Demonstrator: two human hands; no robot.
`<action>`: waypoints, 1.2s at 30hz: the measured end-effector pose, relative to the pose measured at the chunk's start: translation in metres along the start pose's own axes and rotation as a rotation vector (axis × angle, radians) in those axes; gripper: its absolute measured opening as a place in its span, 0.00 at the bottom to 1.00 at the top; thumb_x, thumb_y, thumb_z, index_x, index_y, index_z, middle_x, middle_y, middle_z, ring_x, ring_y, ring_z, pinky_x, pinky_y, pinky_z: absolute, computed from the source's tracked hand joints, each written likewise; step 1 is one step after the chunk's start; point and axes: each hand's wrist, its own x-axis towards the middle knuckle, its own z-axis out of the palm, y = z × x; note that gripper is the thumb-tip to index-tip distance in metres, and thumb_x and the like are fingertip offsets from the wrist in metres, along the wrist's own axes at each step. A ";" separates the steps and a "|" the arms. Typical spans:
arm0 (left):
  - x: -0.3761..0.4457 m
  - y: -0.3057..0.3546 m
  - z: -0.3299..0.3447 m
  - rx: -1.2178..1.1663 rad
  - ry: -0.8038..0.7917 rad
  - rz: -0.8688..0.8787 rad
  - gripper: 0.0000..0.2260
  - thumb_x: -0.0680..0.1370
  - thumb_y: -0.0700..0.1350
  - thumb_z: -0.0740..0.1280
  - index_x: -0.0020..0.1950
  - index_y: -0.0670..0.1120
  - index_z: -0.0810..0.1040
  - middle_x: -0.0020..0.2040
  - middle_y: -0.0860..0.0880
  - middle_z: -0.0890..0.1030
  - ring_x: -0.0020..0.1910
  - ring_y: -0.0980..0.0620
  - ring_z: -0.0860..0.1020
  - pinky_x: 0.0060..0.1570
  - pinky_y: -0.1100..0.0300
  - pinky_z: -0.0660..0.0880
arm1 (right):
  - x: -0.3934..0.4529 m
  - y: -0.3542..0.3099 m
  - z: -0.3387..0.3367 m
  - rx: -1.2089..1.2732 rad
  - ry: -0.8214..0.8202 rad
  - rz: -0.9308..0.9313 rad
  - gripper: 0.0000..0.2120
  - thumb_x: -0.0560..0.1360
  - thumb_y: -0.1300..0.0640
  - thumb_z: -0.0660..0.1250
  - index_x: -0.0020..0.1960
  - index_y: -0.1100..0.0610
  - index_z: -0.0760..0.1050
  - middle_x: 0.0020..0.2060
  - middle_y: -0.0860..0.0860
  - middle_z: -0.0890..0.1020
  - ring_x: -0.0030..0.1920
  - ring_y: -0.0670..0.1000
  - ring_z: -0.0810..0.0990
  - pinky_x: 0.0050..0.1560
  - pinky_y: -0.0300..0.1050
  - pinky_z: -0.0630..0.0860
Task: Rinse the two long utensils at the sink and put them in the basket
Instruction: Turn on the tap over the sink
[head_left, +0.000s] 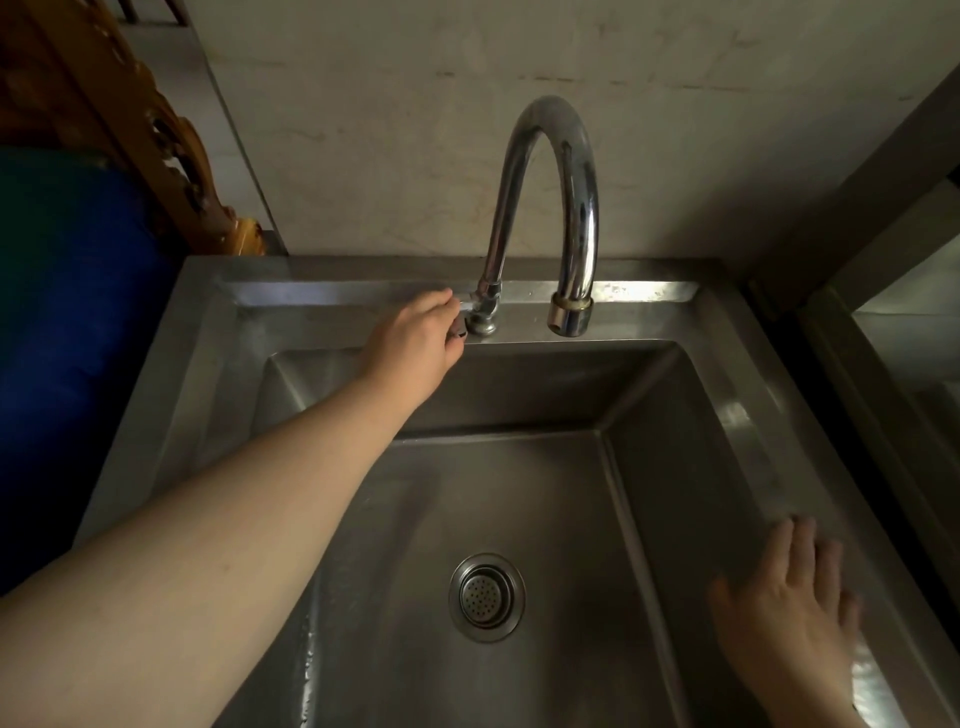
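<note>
**Left hand on the tap handle, right hand flat on the sink rim**

The left hand (415, 340) is reaching across the far left corner of the steel sink (332, 306), its grip closing around the small tap handle (462, 319) at the foot of the faucet (545, 208). The fingers are curling over the handle and hiding most of it, so how tightly they are pinching it is hard to tell. The left forearm is stretching from the near left edge, over the basin, to that far corner.

The faucet's curved spout is arching up against the far wall and ending in a nozzle (570, 314) hanging over the far end of the basin. No stream is showing under the nozzle.

The right hand (795, 608) is lying open and blurred at the near right, fingers spread flat on the sink's right rim, holding nothing.

The round drain strainer (487, 597) is sitting in the basin floor, near the middle. Neither long utensil nor the basket is showing in this view, so their places cannot be told.

A blue and green rounded object (72, 291) is standing to the left of the sink, with carved wood (130, 119) just behind it.
</note>
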 end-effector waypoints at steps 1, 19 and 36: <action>0.001 0.000 0.000 0.002 -0.004 0.004 0.18 0.78 0.39 0.70 0.67 0.36 0.79 0.71 0.41 0.76 0.65 0.38 0.78 0.61 0.44 0.76 | -0.001 -0.001 0.002 -0.003 0.008 0.003 0.44 0.74 0.46 0.67 0.80 0.61 0.49 0.81 0.57 0.51 0.80 0.59 0.46 0.75 0.62 0.53; 0.001 0.003 -0.003 0.023 0.001 0.002 0.20 0.79 0.41 0.69 0.71 0.38 0.76 0.73 0.42 0.74 0.68 0.39 0.76 0.66 0.46 0.73 | 0.039 -0.001 0.016 -0.212 0.053 -0.132 0.46 0.75 0.42 0.60 0.80 0.57 0.36 0.80 0.54 0.37 0.79 0.55 0.34 0.77 0.60 0.42; 0.014 -0.002 -0.010 -0.091 0.096 0.004 0.13 0.82 0.45 0.67 0.59 0.37 0.83 0.56 0.39 0.85 0.55 0.37 0.81 0.55 0.47 0.76 | 0.045 0.005 0.023 -0.214 0.061 -0.152 0.47 0.74 0.42 0.60 0.80 0.57 0.36 0.80 0.54 0.39 0.79 0.55 0.35 0.76 0.59 0.41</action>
